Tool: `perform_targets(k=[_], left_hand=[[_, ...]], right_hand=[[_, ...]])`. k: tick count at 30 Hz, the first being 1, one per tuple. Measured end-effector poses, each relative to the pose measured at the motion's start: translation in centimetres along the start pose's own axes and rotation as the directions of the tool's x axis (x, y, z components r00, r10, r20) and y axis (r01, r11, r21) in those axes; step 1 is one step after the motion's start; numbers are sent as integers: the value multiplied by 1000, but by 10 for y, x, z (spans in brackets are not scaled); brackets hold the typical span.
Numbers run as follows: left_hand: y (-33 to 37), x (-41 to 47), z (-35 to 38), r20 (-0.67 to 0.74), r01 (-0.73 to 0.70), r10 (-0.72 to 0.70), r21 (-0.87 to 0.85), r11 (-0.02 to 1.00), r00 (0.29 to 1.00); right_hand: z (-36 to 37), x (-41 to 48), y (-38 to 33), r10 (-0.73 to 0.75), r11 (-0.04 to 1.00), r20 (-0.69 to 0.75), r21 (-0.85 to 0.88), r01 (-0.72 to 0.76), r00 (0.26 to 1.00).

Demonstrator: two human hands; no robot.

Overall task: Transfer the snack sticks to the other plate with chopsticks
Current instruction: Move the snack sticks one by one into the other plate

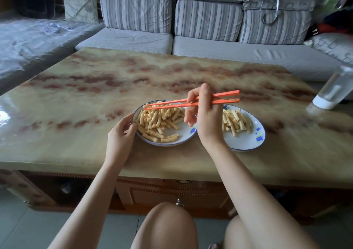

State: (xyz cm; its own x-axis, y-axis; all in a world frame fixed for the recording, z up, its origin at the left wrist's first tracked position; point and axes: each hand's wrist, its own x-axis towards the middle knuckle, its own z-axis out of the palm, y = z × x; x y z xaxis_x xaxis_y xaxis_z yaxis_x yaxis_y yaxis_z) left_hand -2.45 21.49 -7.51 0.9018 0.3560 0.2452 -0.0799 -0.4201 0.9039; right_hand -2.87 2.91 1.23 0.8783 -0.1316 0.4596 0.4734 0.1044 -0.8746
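No text, label, brand or number could be read. The only lettering was a faint line of dark print on the clear plastic sheet spread over the seat beyond the far left corner of the table, and it was too blurred and creased to make out.
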Motion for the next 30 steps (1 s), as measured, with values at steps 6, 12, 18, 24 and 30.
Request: perform_targets(k=[6,12,18,24,30], left_hand=[[-3,1,0,0,-3,3,14,1000,1000],[-3,1,1,-9,-19,19,31,999,1000],[-3,0,1,-5,-3,3,30,1000,1000],[0,0,2,-6,2,-2,25,1000,1000],[0,-1,0,-3,2,-2,29,1000,1000]], right_hand=[[-31,-3,-24,22,1000,-198,9,-20,980],[-75,-8,-34,-41,996,-377,-89,8,925],[-108,-19,-34,-53,982,-408,-188,-27,912],[-113,-23,-19,-7,938,-349,-326,-115,937],[-112,-19,-27,6,933,-347,-336,-130,938]])
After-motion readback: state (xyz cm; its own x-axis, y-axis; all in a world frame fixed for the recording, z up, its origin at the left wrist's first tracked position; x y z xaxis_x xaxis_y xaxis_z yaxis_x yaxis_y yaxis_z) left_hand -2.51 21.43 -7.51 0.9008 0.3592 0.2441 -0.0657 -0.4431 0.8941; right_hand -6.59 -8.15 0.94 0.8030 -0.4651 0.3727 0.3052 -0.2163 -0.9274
